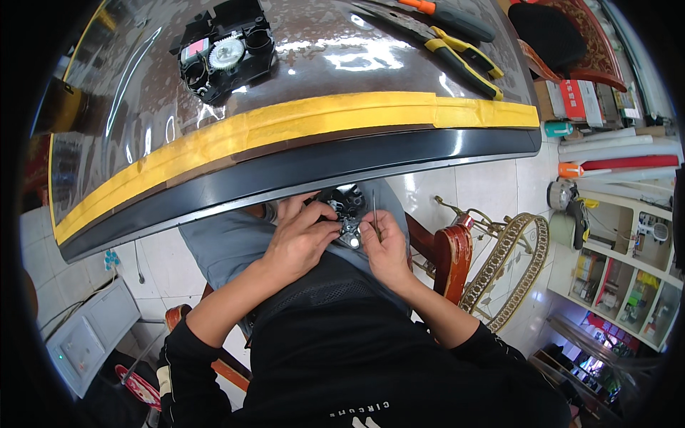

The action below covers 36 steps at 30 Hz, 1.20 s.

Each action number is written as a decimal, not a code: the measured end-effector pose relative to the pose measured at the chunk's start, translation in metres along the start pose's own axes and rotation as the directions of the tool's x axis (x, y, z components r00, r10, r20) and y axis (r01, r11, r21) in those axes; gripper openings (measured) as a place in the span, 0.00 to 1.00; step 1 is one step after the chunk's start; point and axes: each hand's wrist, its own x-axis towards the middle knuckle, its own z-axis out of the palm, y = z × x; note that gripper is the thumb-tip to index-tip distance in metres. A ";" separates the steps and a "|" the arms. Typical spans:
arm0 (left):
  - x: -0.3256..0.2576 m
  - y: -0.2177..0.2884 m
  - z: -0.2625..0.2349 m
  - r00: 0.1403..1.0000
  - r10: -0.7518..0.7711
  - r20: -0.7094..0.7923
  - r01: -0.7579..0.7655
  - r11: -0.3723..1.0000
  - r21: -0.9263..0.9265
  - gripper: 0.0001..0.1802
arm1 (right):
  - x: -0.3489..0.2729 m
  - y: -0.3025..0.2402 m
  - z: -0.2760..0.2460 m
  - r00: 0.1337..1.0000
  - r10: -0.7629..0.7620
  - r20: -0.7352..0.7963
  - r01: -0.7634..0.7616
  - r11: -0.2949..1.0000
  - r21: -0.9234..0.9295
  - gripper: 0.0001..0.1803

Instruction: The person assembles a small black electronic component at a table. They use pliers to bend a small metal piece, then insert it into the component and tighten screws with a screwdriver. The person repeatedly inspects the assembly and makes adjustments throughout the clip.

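Note:
A small black mechanical assembly point(348, 202) with metal parts sits over my lap, just below the table's edge. My left hand point(302, 232) grips its left side, with fingers bent and fingertips pressed on it. At its right, my right hand point(386, 243) pinches a thin metal rod point(374, 202) that points up; its kind does not show. The right fingertips are close beside the assembly, and I cannot tell whether they touch it. On the table lies a black plastic housing point(250, 65) with a white gear point(227, 53).
Yellow tape point(328, 114) runs along the table's dark front edge point(321, 164). Pliers point(464, 64) with yellow-black handles and an orange-grey screwdriver point(457, 20) lie at the table's right. A wooden chair arm point(453, 264) and an ornate metal frame point(510, 274) stand right of my lap.

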 end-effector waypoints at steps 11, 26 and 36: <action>-0.001 -0.001 0.007 0.995 -0.062 0.075 0.058 0.996 0.062 0.11 | -0.004 -0.022 0.002 0.981 -0.182 -0.064 0.145 0.915 -0.377 0.11; -0.001 -0.007 0.021 0.979 -0.170 0.111 0.174 0.984 -0.026 0.11 | 0.034 -0.132 -0.033 0.827 0.098 0.553 0.499 0.325 -0.804 0.09; -0.003 -0.007 0.024 0.969 -0.215 0.124 0.221 0.975 -0.035 0.10 | 0.073 -0.139 -0.012 0.704 0.274 0.655 0.588 0.294 -0.754 0.09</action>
